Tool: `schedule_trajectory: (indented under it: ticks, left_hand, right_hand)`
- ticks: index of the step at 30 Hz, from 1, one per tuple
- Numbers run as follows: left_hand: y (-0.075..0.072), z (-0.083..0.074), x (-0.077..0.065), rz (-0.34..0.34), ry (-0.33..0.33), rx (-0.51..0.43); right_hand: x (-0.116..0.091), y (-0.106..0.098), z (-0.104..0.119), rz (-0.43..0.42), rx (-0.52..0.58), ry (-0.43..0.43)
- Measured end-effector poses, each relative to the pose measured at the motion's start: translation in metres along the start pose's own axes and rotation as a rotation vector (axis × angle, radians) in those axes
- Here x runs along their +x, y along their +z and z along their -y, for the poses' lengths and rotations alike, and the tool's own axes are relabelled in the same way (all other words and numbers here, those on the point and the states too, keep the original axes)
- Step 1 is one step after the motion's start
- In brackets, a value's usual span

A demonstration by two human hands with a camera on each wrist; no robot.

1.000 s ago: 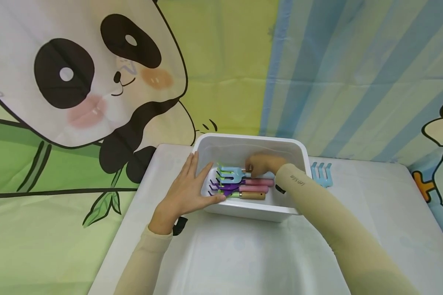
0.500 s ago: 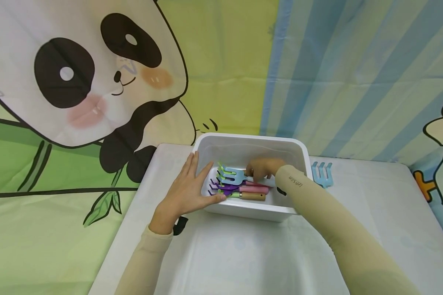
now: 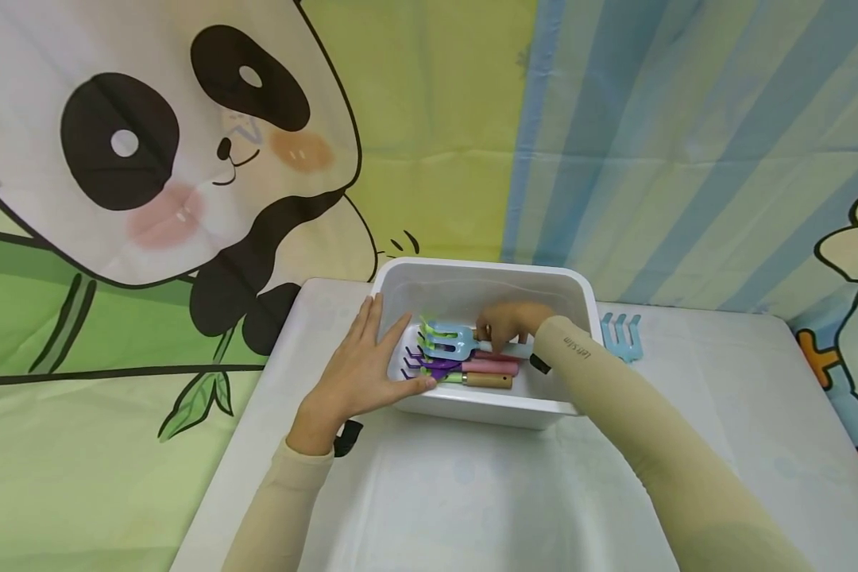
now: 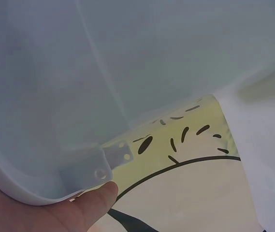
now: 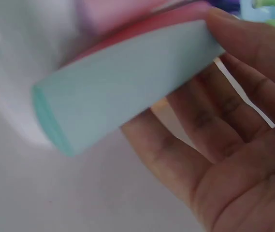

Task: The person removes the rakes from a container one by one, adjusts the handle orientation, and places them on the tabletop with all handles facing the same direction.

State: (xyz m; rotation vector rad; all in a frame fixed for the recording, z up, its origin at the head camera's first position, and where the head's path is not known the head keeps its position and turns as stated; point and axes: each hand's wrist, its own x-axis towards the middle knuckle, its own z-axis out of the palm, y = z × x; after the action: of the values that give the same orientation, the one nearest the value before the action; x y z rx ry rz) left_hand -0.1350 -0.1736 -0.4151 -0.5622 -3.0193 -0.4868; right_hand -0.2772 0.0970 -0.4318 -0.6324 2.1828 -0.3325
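Observation:
In the head view, my left hand rests on the left end of a white plastic bin, its fingers straight and spread and its thumb along the front rim. In the left wrist view, a fingertip touches the bin's outer corner. Inside the bin, my right hand holds a light blue hand rake by its handle. The right wrist view shows the pale handle between thumb and fingers. Beside it lie a purple rake, pink handles and a wooden handle.
Right of the bin, another light blue rake head lies on the white table, partly behind my right sleeve. Lime-green prongs show at the bin's left end. A printed panda backdrop hangs behind.
The light blue rake's handle has swung toward the front of the bin with my right hand, and now lies over an upper pink handle. My left hand stays in place.

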Motion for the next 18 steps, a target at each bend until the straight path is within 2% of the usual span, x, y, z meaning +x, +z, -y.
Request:
schedule_trajectory:
  ticks: [10, 18]
  left_hand:
    - [-0.001, 0.000, 0.000, 0.008, -0.009, 0.000]
    - [-0.001, -0.001, 0.000, 0.010, -0.008, -0.004]
  right_hand:
    - [-0.010, -0.011, 0.005, 0.013, 0.115, -0.044]
    - [-0.035, -0.024, 0.011, -0.015, 0.237, -0.055]
